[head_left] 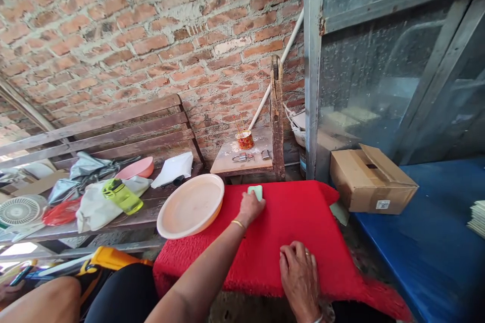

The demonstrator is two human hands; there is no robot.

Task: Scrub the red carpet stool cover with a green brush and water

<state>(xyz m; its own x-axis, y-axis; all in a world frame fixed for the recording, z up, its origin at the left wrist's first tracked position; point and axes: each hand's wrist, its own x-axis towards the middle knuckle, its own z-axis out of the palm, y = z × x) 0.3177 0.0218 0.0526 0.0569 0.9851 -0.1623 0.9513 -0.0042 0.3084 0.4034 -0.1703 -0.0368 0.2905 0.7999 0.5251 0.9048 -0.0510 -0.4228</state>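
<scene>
My left hand (pixel 251 208), with a yellow bangle at its wrist, reaches across the red cloth (pixel 282 212) and is closed on a pale green block (pixel 256 192) near the cloth's back edge. What the block is made of I cannot tell. My right hand (pixel 300 275) rests on the cloth near its front edge, palm down, fingers slightly bent and a ring on one of them; nothing shows in it. A shallow cream basin (pixel 191 207) stands at the cloth's left corner, left of my left hand.
Behind, a small table (pixel 223 161) bears a red incense pot (pixel 244 140) and padlocks (pixel 239 158). On the right, a cardboard box (pixel 371 181) sits on a blue surface (pixel 413 252). A wooden bench (pixel 159 121) holds a green bottle (pixel 123 197) and a fan (pixel 22 210). Another person's hand (pixel 11 290) shows lower left.
</scene>
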